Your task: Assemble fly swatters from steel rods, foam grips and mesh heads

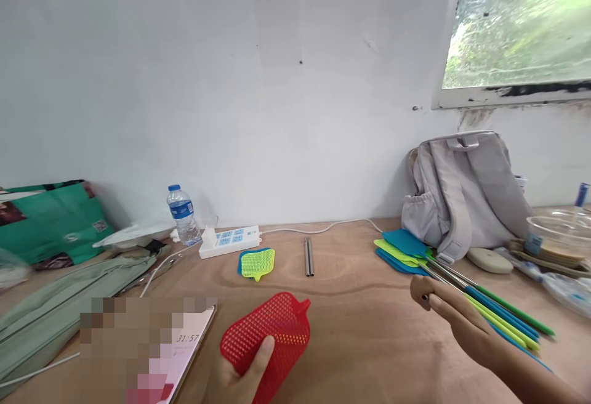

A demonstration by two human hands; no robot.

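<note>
My left hand (249, 364) is closed on red mesh fly swatter heads (277, 324), with the thumb pressed over the mesh; they look like two overlapping pieces, one with its short socket pointing right. Off to the right, my right hand (450, 315) has its fingers together, and a small dark round end shows at the fingertips; what it belongs to is hidden. Just beyond that hand lie fly swatters (406, 247) with blue and yellow-green heads and coloured handles (505, 311). Two metal tubes (309, 256) lie side by side near the wall. Left of them rest yellow-green and blue swatter heads (257, 263).
A white power strip (231, 241) and a water bottle (183, 213) stand by the wall. At left are a phone (194, 342), a grey-green bag (83, 293) and a green bag (60, 225). At right are a grey backpack (466, 188), a beige oval case (489, 260) and plastic cups (551, 238).
</note>
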